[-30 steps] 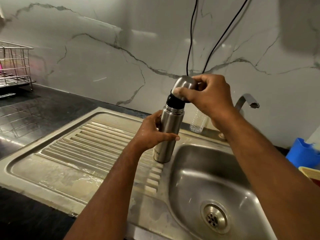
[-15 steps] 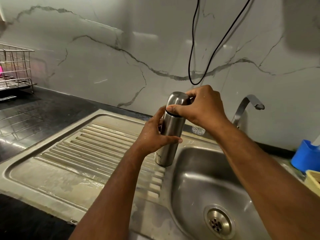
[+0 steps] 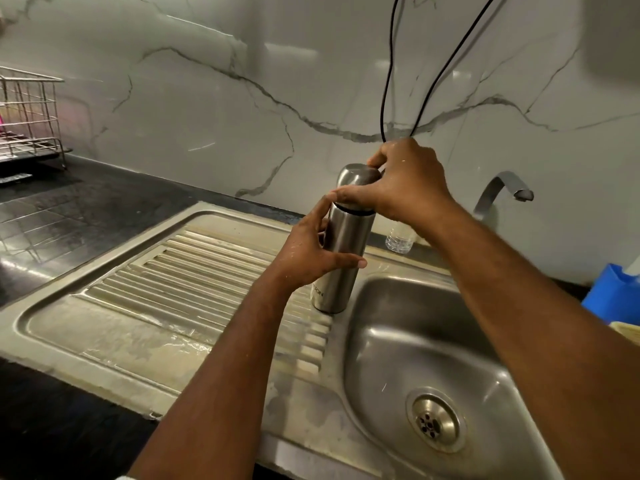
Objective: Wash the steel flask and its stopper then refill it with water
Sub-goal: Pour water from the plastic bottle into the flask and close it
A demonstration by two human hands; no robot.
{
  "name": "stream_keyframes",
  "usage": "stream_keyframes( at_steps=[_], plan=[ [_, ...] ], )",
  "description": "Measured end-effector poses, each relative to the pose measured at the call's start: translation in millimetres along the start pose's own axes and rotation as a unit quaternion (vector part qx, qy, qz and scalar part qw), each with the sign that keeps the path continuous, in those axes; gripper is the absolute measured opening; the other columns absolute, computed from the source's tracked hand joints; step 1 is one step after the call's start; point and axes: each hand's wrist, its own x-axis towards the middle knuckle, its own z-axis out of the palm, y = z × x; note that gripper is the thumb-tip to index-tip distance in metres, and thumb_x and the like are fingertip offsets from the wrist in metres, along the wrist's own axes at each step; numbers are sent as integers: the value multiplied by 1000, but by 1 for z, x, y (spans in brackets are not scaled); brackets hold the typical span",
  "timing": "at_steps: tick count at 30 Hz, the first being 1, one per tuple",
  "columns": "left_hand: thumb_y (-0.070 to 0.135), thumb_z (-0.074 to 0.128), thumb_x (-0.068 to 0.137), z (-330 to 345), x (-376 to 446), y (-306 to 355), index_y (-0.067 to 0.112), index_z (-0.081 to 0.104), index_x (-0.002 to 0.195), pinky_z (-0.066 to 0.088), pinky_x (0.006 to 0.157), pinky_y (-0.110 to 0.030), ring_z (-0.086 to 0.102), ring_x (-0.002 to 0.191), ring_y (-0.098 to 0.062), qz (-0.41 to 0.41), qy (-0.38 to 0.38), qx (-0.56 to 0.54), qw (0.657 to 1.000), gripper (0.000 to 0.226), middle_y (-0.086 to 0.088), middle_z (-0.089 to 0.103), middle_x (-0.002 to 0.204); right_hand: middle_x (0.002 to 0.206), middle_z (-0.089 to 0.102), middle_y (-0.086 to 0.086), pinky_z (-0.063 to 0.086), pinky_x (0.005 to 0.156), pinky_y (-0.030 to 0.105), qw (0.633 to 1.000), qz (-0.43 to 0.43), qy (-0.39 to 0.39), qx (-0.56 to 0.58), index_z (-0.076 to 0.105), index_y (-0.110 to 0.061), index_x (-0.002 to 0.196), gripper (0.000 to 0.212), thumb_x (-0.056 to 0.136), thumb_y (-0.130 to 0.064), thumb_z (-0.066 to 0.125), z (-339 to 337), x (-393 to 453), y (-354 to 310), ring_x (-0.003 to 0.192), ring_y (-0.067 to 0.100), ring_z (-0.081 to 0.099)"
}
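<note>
the left hand [image 3: 313, 252] wraps the middle of the steel flask [image 3: 341, 252], thumb curled across the front and the other fingers bent round the far side, so the body sits tight in the grip. the flask stands upright on the ribbed drainboard [image 3: 194, 271], just beside the sink basin [image 3: 433, 341]. above the left fingers, the right hand [image 3: 407, 188] grips the rounded steel cap [image 3: 356, 176]: its thumb lies along the cap's lower edge and its curled fingers close over the top and back. a thin dark gap shows under the cap. behind the right fingers hangs a black cable [image 3: 386, 81]; past the wrist are a tap [image 3: 502, 190] and a small clear bottle [image 3: 400, 239].
</note>
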Motion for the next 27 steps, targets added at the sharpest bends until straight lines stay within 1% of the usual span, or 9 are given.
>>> stream_keyframes(
  at_steps=[3, 6, 10, 12, 15, 19, 23, 25, 27],
  plan=[
    [25, 97, 71, 1, 0, -1, 44, 18, 163, 44, 83, -11, 55, 129, -18, -10, 2, -6, 1000, 122, -2, 53, 150, 63, 43, -9, 28, 51, 17, 987, -28, 90, -133, 51, -18, 77, 64, 68, -75, 77, 10, -3, -12, 62, 7, 47],
    [25, 96, 71, 0, -1, 0, 41, 20, 163, 46, 93, -22, 52, 136, -22, -10, -1, -5, 1000, 120, -5, 51, 154, 68, 52, -4, 38, 58, 23, 986, -30, 55, -158, 52, -15, 76, 71, 67, -81, 73, 7, 2, -12, 65, 10, 51],
    [25, 95, 72, -3, 0, 0, 47, 30, 152, 49, 88, -19, 54, 130, -21, 3, -10, 6, 1000, 105, -2, 54, 146, 120, 58, -1, 53, 84, 31, 984, 3, -166, 67, 55, -17, 136, 72, 78, -49, 85, -10, 4, -3, 106, 17, 59],
    [25, 96, 72, -3, 1, -1, 46, 32, 152, 49, 79, -14, 57, 124, -18, 12, -13, 6, 1000, 105, 6, 55, 133, 130, 54, -1, 55, 87, 28, 975, -7, -185, 126, 50, -20, 146, 73, 82, -22, 85, -13, 5, 4, 115, 19, 59],
    [26, 96, 71, -2, 1, 0, 46, 32, 151, 48, 76, -12, 56, 118, -13, 19, -7, 11, 1000, 104, 12, 53, 127, 125, 58, 2, 60, 81, 29, 978, -2, -154, 143, 56, -17, 141, 74, 75, -17, 90, -13, 7, 7, 110, 22, 63],
    [24, 96, 72, 0, 0, 1, 48, 32, 149, 49, 64, -2, 57, 99, 2, 25, 8, 8, 1000, 103, 19, 53, 116, 100, 66, 3, 61, 82, 37, 996, 6, -81, 40, 68, -11, 118, 63, 68, -38, 94, -8, 6, -6, 95, 21, 67],
    [26, 99, 67, 2, -1, 0, 49, 37, 143, 53, 74, -7, 61, 106, -4, 21, 16, -8, 1000, 101, 18, 58, 115, 71, 58, -4, 37, 52, 22, 991, -11, 53, -123, 59, -16, 77, 52, 67, -59, 87, 10, -1, -18, 62, 10, 52],
    [29, 99, 66, 2, -2, 0, 47, 38, 144, 58, 88, -20, 64, 116, -13, 27, 13, -8, 1000, 102, 8, 63, 123, 72, 55, -5, 28, 49, 19, 985, -15, 111, -128, 68, -15, 86, 48, 72, -57, 86, 17, -9, -22, 64, 10, 51],
    [30, 100, 65, 1, -2, -1, 44, 39, 145, 60, 96, -33, 64, 120, -20, 30, 9, -11, 999, 101, 1, 65, 129, 85, 66, 1, 36, 55, 21, 983, -20, 134, -125, 73, -12, 101, 51, 75, -55, 85, 21, -14, -22, 75, 12, 55]
  ],
)
